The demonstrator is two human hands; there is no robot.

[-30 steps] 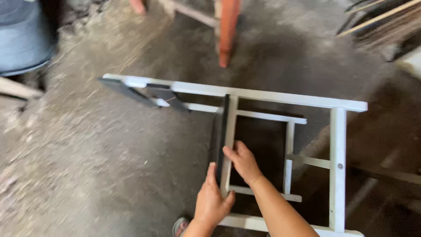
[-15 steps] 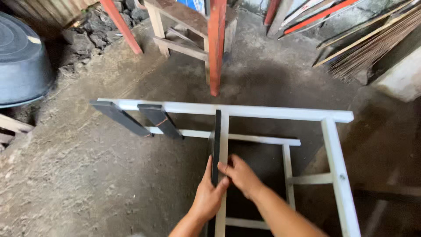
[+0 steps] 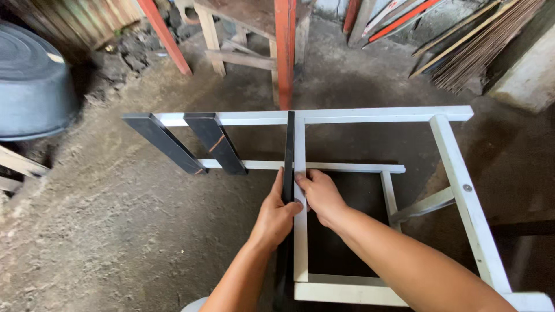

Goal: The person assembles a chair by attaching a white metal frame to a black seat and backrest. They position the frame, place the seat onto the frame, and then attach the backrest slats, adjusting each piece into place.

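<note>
I have both hands clamped on the dark slat (image 3: 288,156), left hand (image 3: 277,216) and right hand (image 3: 319,193) pinching it on edge against the white frame's (image 3: 370,115) middle rail, apparently to keep it aligned. Two more dark slats (image 3: 191,141) lean left of that rail.

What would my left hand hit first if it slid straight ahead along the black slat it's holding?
Probably the white frame's top rail, where the black slat ends; the left hand has only slat ahead until there. The red post stands beyond, depth unclear.

Black slat (image 3: 288,150) lower end hidden behind left hand (image 3: 276,218).
</note>
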